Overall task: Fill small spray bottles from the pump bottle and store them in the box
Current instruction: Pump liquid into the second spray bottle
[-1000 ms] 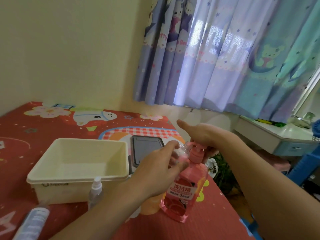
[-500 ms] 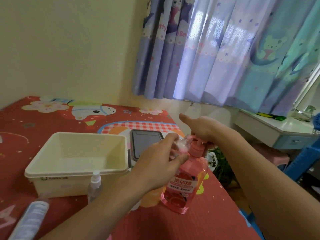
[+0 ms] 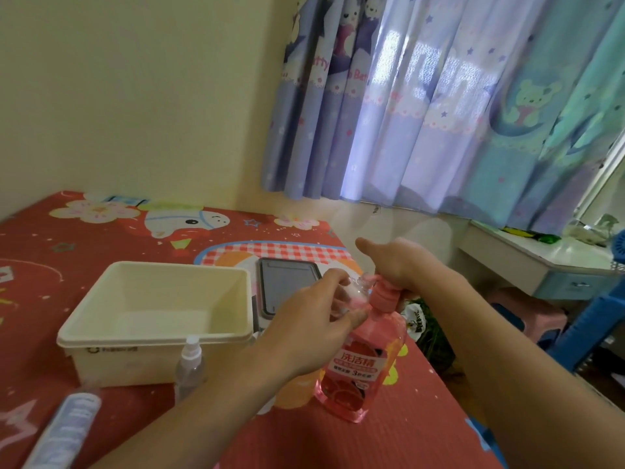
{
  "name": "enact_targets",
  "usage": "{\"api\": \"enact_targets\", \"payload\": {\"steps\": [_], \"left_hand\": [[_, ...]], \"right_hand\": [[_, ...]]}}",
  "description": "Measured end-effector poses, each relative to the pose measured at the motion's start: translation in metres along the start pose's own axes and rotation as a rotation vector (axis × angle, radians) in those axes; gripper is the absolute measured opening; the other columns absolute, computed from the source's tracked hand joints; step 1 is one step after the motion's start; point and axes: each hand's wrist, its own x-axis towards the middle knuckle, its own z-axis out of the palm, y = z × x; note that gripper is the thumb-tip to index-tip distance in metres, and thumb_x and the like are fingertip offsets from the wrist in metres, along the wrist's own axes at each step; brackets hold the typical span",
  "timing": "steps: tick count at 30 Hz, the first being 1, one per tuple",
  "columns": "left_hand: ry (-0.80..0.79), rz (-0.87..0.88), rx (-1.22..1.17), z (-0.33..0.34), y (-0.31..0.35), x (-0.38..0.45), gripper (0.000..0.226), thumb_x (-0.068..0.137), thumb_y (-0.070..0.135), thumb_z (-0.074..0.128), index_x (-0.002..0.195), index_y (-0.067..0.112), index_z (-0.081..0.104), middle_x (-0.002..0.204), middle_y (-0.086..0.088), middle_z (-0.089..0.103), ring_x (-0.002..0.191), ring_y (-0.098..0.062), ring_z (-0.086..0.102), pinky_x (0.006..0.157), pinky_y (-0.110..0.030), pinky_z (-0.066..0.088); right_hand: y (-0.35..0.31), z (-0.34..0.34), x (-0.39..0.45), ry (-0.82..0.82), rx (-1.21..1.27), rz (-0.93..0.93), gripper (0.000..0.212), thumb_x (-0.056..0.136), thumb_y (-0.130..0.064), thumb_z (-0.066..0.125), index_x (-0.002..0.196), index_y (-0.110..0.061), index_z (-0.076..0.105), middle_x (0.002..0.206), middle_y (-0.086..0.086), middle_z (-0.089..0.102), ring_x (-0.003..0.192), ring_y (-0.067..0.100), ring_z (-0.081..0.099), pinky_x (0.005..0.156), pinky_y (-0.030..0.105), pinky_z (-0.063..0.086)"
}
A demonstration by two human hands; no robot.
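A pink pump bottle (image 3: 358, 370) stands on the red patterned table (image 3: 389, 441) near its right edge. My left hand (image 3: 314, 326) grips a small clear spray bottle (image 3: 351, 296), uncapped, with its mouth under the pump's nozzle; some pink liquid shows inside it. My right hand (image 3: 395, 262) rests on the pink pump head (image 3: 384, 294), palm down with the thumb stretched out. A cream plastic box (image 3: 101, 333) sits to the left. In front of it stands another small clear spray bottle (image 3: 191, 365) with its white sprayer on.
A dark phone or tablet (image 3: 287, 282) lies flat behind my left hand. A larger white-and-blue bottle (image 3: 64, 431) lies at the lower left. The table's right edge drops to a floor with a plant, a pink stool and a pale desk (image 3: 527, 262).
The camera view shifted slightly. My right hand stays on the pump head, which sits a little higher over the bottle than a second ago. My left hand keeps the small bottle at the nozzle.
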Motion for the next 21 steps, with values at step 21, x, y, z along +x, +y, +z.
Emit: {"api": "enact_targets", "payload": {"steps": [21], "left_hand": [[-0.017,-0.028,-0.084,0.000,-0.001,0.003,0.033,0.093,0.044,0.064,0.119,0.031,0.048,0.110,0.013,0.066,0.093,-0.005,0.062,0.080,-0.027,0.049]], "right_hand": [[-0.001,-0.002,0.001,-0.050,0.052,0.010,0.050,0.100,-0.062,0.031,0.078,-0.022,0.051,0.071,0.012,0.048,0.040,0.024,0.049,0.046,0.023,0.042]]}}
